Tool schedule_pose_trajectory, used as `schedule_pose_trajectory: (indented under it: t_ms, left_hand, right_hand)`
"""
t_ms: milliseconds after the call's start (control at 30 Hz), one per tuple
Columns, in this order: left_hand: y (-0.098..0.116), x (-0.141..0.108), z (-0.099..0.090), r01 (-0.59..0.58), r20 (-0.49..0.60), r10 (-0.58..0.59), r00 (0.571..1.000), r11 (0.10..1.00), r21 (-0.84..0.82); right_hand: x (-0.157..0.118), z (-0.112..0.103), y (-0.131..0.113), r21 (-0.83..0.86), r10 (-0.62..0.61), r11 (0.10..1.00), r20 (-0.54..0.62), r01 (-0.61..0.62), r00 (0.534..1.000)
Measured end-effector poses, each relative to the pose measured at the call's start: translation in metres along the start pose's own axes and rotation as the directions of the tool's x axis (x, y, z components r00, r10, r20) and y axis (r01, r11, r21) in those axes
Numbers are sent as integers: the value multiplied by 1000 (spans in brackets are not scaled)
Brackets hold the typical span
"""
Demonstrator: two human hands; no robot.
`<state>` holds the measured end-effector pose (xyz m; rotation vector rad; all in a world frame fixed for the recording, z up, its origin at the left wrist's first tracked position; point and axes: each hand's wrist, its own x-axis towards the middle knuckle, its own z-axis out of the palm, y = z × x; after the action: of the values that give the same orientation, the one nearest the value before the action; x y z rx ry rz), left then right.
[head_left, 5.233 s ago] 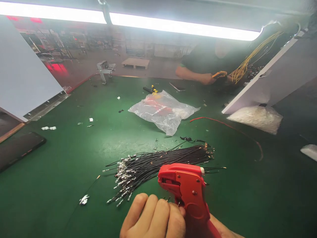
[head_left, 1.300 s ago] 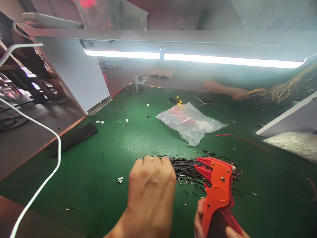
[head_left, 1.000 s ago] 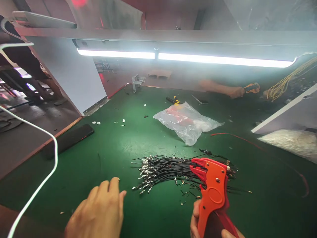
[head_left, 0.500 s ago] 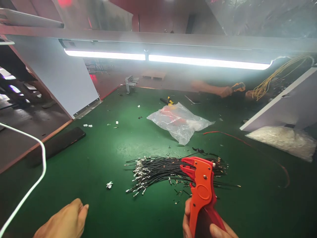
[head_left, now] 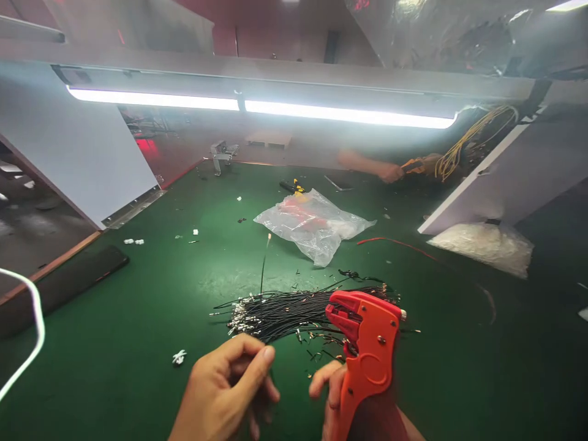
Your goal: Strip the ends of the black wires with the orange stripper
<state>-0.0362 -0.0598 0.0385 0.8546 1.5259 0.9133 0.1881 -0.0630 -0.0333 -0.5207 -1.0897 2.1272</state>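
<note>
My right hand (head_left: 333, 392) is wrapped round the handles of an orange and red wire stripper (head_left: 373, 349). Its jaws are apart and point to the left, in front of the wire bundle. Thumb and forefinger of my left hand (head_left: 229, 386) are pinched together just below the bundle. A single black wire (head_left: 263, 266) with a pale tip stands up above them; its lower part is lost against the other wires. The bundle of black wires (head_left: 294, 312) lies across the table, with silvery terminals at its left end and coppery tips at its right.
A clear plastic bag (head_left: 316, 226) with something red inside lies behind the bundle, near yellow-black pliers (head_left: 294, 186). Small white connectors (head_left: 179, 357) and wire scraps dot the green table. A filled bag (head_left: 482, 245) sits at right. Another person's hand (head_left: 390, 173) works at the far side.
My left hand has moved right from the lower left corner to the bundle, and one wire now stands upright there. The view has swung slightly right. The stripper stays in my right hand.
</note>
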Motion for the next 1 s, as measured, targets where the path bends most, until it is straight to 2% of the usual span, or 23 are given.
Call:
schedule_pose_trajectory:
  t_ms: [67,167,300,500,633,700,833,933,1000]
  left_hand:
    - [5,13,13,-1,120,18,993,990,-144]
    - [7,26,25,-14,208,65,976,971,-239]
    - [4,35,36,-23,220,81,972,967,-253]
    - [-8,46,46,-30,185,78,980,968,-247]
    - [-16,47,51,-21,201,73,977,969,-248]
    - [-20,48,54,-23,222,79,972,969,-245]
    - [-29,43,58,5,298,64,952,974,-226]
    - [-31,38,59,75,383,36,923,960,-271]
    - [-27,38,58,87,375,46,926,940,-331]
  right_hand:
    - [0,-5,1,-31,9,999,10,-9,1000]
    - [3,-14,8,-65,53,996,7,-52,999]
    - [9,-21,13,-82,0,997,-40,-3,999]
    - [-4,-12,2,-41,-109,993,-2,109,994]
    - [-6,-8,1,71,-72,995,-15,73,997]
    - [-4,-7,2,116,-95,989,11,93,995]
    - [-2,-4,-2,210,-66,975,-35,72,997]
    - [-2,-2,-5,285,-15,958,-63,32,998]
    - [-2,-3,-5,278,-29,960,-42,39,999]
